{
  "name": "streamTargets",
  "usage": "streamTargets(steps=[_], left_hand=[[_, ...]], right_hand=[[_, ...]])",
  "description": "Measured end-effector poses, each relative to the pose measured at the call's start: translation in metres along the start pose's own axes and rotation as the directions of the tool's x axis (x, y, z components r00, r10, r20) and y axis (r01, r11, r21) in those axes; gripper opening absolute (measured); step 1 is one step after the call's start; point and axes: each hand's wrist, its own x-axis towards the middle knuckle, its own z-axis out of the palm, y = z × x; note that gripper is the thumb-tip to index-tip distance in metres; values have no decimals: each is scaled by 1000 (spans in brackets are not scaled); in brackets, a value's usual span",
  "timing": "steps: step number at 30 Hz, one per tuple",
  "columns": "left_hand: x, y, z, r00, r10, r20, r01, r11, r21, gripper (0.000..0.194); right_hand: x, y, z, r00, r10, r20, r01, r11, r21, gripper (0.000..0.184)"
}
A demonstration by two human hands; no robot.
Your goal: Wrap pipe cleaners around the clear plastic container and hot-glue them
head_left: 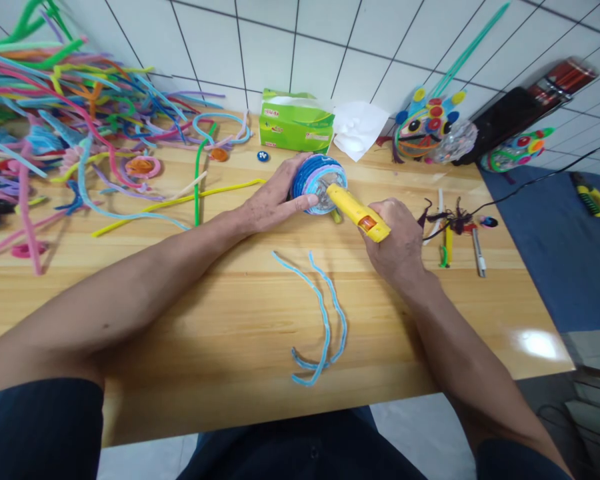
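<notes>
My left hand (273,200) is wrapped round a small round object (316,179) covered in coiled blue and purple pipe cleaners, with a clear shiny face turned toward me. It rests on the wooden table (240,320). My right hand (397,241) grips a yellow glue gun (357,212) whose nozzle touches the object's clear face. Two light blue pipe cleaners (323,320) lie bent on the table between my forearms.
A heap of coloured pipe cleaners (55,113) fills the left side. A green tissue box (295,123) stands against the tiled wall. Finished colourful craft pieces (430,127) sit at the back right. Pens and scraps (455,230) lie right of my hand. A blue mat (560,253) covers the right.
</notes>
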Motion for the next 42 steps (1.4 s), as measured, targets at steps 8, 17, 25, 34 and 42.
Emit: streamTargets(steps=[8, 17, 25, 34, 42], left_hand=[[0, 1, 0, 1000, 9, 0, -9, 1000, 17, 100], [-1, 1, 0, 1000, -1, -6, 1, 1000, 10, 102], [0, -2, -1, 1000, 15, 7, -15, 1000, 10, 100], [1, 4, 0, 1000, -14, 2, 14, 1000, 4, 105], [3, 7, 3, 1000, -10, -23, 10, 1000, 2, 106]], right_hand=[[-1, 2, 0, 1000, 0, -20, 0, 1000, -13, 24], [-2, -1, 1, 999, -38, -37, 38, 999, 8, 23], [-1, -1, 1, 996, -57, -67, 58, 998, 12, 14], [-1, 1, -2, 998, -45, -40, 49, 994, 97, 14], [5, 2, -5, 956, 293, -19, -251, 848, 466, 41]])
